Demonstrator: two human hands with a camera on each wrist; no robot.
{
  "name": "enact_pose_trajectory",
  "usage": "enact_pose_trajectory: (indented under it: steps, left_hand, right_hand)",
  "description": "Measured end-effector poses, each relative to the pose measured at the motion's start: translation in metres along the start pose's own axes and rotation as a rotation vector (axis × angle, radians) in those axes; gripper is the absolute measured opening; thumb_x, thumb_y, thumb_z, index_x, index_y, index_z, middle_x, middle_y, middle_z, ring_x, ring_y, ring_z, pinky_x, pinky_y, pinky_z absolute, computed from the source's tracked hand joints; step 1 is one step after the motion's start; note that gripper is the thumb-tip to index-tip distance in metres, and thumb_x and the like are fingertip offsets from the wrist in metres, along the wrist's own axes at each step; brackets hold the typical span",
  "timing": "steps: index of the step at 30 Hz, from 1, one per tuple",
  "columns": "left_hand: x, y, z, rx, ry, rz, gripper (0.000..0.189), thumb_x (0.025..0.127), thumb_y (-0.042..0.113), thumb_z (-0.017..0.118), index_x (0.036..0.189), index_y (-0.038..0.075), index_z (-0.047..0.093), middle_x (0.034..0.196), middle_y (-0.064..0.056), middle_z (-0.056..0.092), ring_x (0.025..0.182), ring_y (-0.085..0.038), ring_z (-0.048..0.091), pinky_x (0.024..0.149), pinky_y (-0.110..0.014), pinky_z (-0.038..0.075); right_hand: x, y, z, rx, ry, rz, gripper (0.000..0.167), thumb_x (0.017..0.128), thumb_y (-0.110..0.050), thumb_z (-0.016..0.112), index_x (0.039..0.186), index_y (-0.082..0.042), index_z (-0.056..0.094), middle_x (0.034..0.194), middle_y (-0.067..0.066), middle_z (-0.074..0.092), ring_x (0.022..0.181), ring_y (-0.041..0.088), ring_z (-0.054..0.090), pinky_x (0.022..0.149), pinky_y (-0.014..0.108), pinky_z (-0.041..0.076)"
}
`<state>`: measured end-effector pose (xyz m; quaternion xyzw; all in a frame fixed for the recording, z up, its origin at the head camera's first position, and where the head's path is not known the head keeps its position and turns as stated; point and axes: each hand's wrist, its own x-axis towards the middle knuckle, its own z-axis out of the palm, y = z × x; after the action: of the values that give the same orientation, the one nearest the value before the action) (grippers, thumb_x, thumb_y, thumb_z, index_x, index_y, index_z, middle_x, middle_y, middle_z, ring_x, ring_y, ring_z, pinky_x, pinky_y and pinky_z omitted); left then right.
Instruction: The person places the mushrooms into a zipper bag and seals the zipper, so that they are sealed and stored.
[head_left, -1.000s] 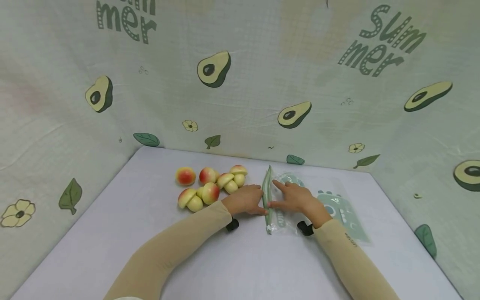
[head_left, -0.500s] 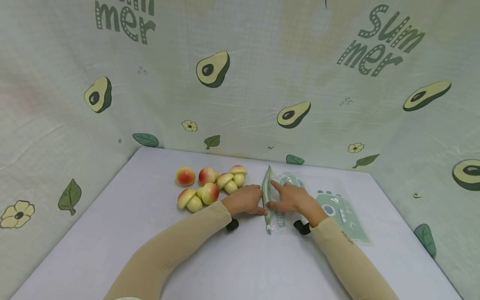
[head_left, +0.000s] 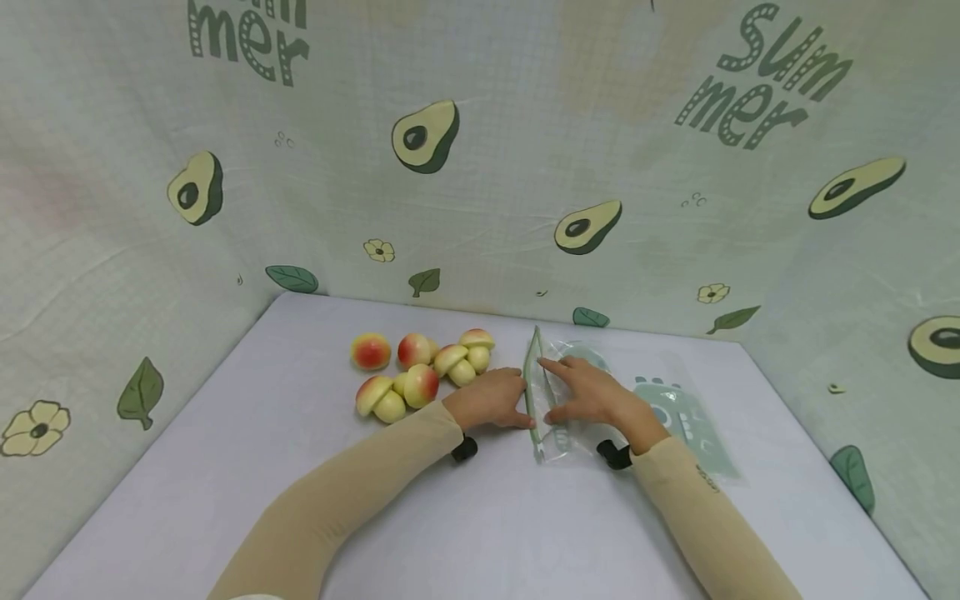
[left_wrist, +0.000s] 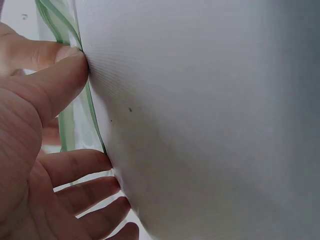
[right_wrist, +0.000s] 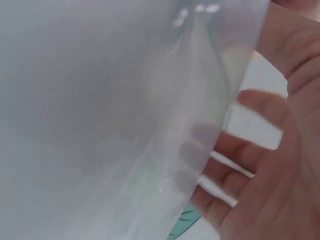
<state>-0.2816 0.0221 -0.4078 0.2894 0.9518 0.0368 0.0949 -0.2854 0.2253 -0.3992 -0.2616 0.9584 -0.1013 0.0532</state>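
A clear zip bag [head_left: 555, 447] with green seal strips lies on the table, its mouth parted between the two hands. At its left side, my left hand [head_left: 487, 397] holds the rim, with the thumb on the green-edged strip [left_wrist: 91, 107] in the left wrist view. Opposite, my right hand [head_left: 596, 398] grips the other side of the mouth, thumb and forefinger spread along it. In the right wrist view the translucent film [right_wrist: 125, 100] covers some fingertips of the right hand, so their exact hold is partly blurred.
Left of the hands sit several red-and-yellow peach-like pieces [head_left: 371, 352] and mushroom-shaped ones [head_left: 381, 400]. A flat clear bag with a green monster print [head_left: 697, 437] lies partly under the right forearm. Patterned cloth [head_left: 495, 183] walls the table's back and sides.
The two green strips, close together before, now stand apart as the bag's mouth opens. My right hand has shifted slightly right; my left hand stays in place.
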Motion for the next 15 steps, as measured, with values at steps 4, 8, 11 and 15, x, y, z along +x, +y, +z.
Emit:
enact_pose_trajectory:
  steps: [4,8,11,15]
  left_hand:
    - [0.0,0.0,0.001,0.003,0.012,0.005,0.072,0.082,0.059,0.064,0.13,0.007,0.056,0.143,-0.01,0.045,0.13,-0.024,0.044,0.105,-0.033,0.036]
    - [0.0,0.0,0.003,-0.001,0.036,0.015,0.07,0.081,0.059,0.066,0.127,0.007,0.058,0.139,-0.01,0.049,0.127,-0.022,0.047,0.104,-0.031,0.038]
    - [0.0,0.0,0.004,-0.004,0.046,0.022,0.068,0.081,0.058,0.067,0.125,0.007,0.059,0.138,-0.01,0.051,0.125,-0.021,0.049,0.102,-0.03,0.039]
    - [0.0,-0.001,0.004,-0.004,0.062,0.029,0.067,0.081,0.058,0.067,0.124,0.007,0.06,0.134,-0.009,0.053,0.122,-0.021,0.051,0.101,-0.03,0.04]
  right_hand:
    - [0.004,0.001,0.002,0.057,0.022,-0.096,0.089,0.072,-0.038,0.082,0.147,-0.018,0.039,0.124,0.014,0.049,0.111,0.028,0.049,0.087,0.045,0.046]
    - [0.008,0.003,0.003,0.142,0.004,-0.12,0.071,0.077,-0.026,0.08,0.137,-0.006,0.049,0.104,0.01,0.054,0.088,0.021,0.053,0.075,0.036,0.046]
    - [0.01,0.005,0.005,0.199,0.011,-0.134,0.058,0.079,-0.015,0.078,0.129,0.0,0.053,0.097,0.01,0.056,0.08,0.018,0.052,0.07,0.032,0.045]
    - [0.012,0.008,0.007,0.291,0.049,-0.122,0.049,0.079,-0.003,0.072,0.124,0.005,0.056,0.098,0.012,0.06,0.08,0.016,0.056,0.071,0.032,0.048]
